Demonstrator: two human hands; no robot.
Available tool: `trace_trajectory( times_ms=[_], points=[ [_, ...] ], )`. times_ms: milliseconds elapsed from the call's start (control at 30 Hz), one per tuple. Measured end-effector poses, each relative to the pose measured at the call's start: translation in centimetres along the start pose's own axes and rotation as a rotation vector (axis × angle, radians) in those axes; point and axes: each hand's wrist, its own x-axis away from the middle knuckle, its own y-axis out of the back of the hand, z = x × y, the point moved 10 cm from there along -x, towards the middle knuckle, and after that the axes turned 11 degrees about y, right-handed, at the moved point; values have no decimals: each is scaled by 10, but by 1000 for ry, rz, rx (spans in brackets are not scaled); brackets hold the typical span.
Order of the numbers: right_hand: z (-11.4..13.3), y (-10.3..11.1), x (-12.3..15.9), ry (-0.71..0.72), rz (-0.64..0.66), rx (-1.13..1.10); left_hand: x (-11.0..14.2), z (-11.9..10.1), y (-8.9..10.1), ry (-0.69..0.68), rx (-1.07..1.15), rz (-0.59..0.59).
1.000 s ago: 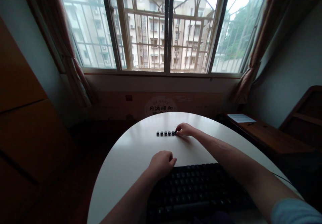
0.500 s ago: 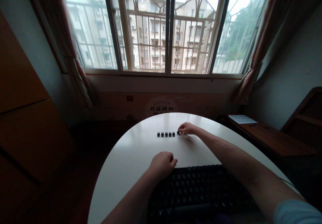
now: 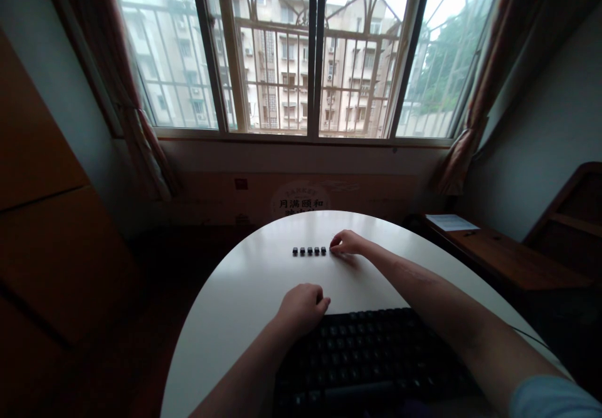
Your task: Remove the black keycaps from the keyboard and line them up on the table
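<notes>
Several small black keycaps (image 3: 309,251) stand in a short row on the white round table (image 3: 226,318). At the row's right end, my right hand (image 3: 347,242) pinches another keycap, mostly hidden by the fingertips, low at the tabletop. My left hand (image 3: 303,305) is closed with curled fingers and lies at the upper left corner of a black keyboard (image 3: 362,349). What those fingers hold, if anything, is hidden. The keyboard lies on the near part of the table, partly behind both forearms.
A cable (image 3: 529,336) runs off to the right past my right forearm. Beyond the table's right edge stands a wooden side table (image 3: 512,255) with a sheet of paper (image 3: 451,222) on it. A window (image 3: 313,54) with bars and curtains is ahead.
My right hand has shifted slightly left and settled lower, bringing the keycap closer to the row's right end. The left hand stays at the keyboard's corner.
</notes>
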Motion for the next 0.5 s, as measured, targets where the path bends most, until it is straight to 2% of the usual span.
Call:
trace_trajectory(
  times_ms=[500],
  points=[
    [2, -1, -2, 44, -41, 20, 1, -3, 1, -12, -31, 1]
  ],
)
